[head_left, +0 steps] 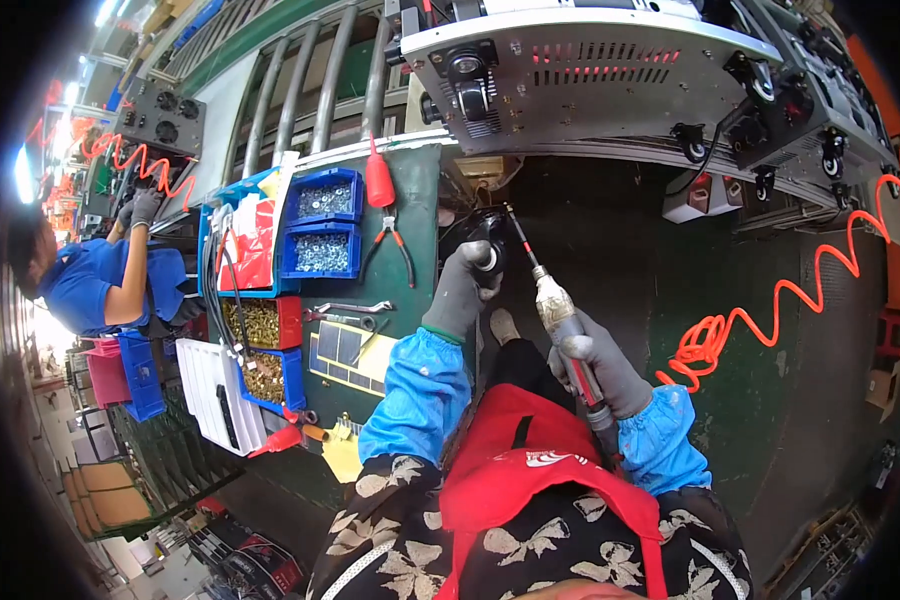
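My left hand [457, 292], in a grey glove, is closed around a black caster [485, 226] beside the green workbench edge; the fingers cover part of it. My right hand [607, 366], gloved too, grips an air screwdriver [560, 310] with a pale, worn front and a long thin bit. The bit points up and away, its tip near the caster but seemingly apart from it. Ahead, a grey metal machine housing [595, 95] lies tipped, showing its slotted panel. One mounted caster [470, 92] is at its left end.
Blue bins of small fasteners [322, 250], a red bin of brass parts [260, 325], pliers [388, 250], a red bottle [378, 180] and wrenches [350, 307] sit on the bench at left. Rollers [327, 90] lie beyond. An orange coiled hose [780, 290] hangs right. A co-worker [110, 280] stands far left.
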Demonstrator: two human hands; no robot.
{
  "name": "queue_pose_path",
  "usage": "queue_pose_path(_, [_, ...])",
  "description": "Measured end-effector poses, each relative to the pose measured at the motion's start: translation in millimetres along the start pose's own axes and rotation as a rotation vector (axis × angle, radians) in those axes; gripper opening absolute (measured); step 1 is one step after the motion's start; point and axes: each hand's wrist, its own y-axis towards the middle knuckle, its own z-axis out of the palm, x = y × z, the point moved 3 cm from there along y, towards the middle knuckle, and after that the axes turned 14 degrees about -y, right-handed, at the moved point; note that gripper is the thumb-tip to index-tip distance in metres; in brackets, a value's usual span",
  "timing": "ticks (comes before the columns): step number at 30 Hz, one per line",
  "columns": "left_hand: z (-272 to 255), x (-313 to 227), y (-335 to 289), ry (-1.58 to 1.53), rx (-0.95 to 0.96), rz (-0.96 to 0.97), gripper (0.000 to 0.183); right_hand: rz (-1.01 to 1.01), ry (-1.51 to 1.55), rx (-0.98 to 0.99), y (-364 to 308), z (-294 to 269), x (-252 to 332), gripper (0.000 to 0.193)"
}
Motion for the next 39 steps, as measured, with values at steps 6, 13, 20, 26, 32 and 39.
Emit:
queue_pose_path(6, [-21.5, -9.0, 97.7, -0.224, -0.191, 0.031, 0.035, -0.039, 0.046, -0.086, 84.3, -18.9, -12.0, 0.080])
queue_pose_path(13, [-28.1, -9.5, 176.6, -0.492, 0.069, -0.034, 0.045, -0.142, -0.015, -0.234, 160.7, -39.8, -34.5, 0.076])
queue_pose_path(20, [-45.6, -0.7, 196.8, -0.552, 0.179, -0.005, 0.052, -0.129, -0.141, -0.331, 184.7, -37.4, -38.8, 0.079])
queue_pose_path(26, [-29.7, -2.1, 196.3, -0.588, 0.000, 0.013, 0.044, -0.109, -0.079, -0.344, 188.9, -37.1, -42.0, 0.078])
queue_pose_path(32, [-38.1, -8.2, 208.7, -0.617, 0.040, 0.047, 0.044, -0.128, -0.007, -0.286, 185.8, -21.6, -34.4, 0.084])
queue_pose_path(39, [-34.1, -1.8, 216.5, -0.642, 0.178, 0.060, 0.044, -0.103, -0.135, -0.323, 189.2, -25.7, -36.2, 0.088])
